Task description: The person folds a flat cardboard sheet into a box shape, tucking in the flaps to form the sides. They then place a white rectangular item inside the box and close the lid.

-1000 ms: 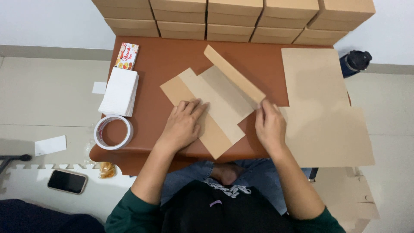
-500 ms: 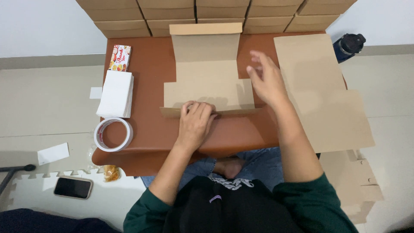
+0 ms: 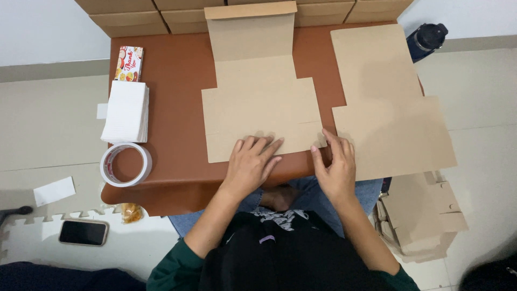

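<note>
A flat brown cardboard box blank [image 3: 258,102] lies unfolded on the reddish-brown table [image 3: 172,97], its long flap pointing away from me. My left hand [image 3: 250,164] rests palm down with spread fingers on the blank's near edge. My right hand [image 3: 334,164] touches the blank's near right corner with its fingertips, next to a stack of flat cardboard sheets [image 3: 388,108]. Neither hand holds anything.
A roll of tape [image 3: 126,164], a pile of white sheets [image 3: 126,110] and a small printed card pack [image 3: 130,63] sit at the table's left. Closed cardboard boxes [image 3: 140,13] line the far edge. A dark bottle [image 3: 426,39], more folded cardboard [image 3: 425,215] and a phone [image 3: 83,232] lie on the floor.
The blank was turned from a slant to square with the table and laid flat. My right hand came down from mid-air to its near right corner; my left stayed pressing the near edge.
</note>
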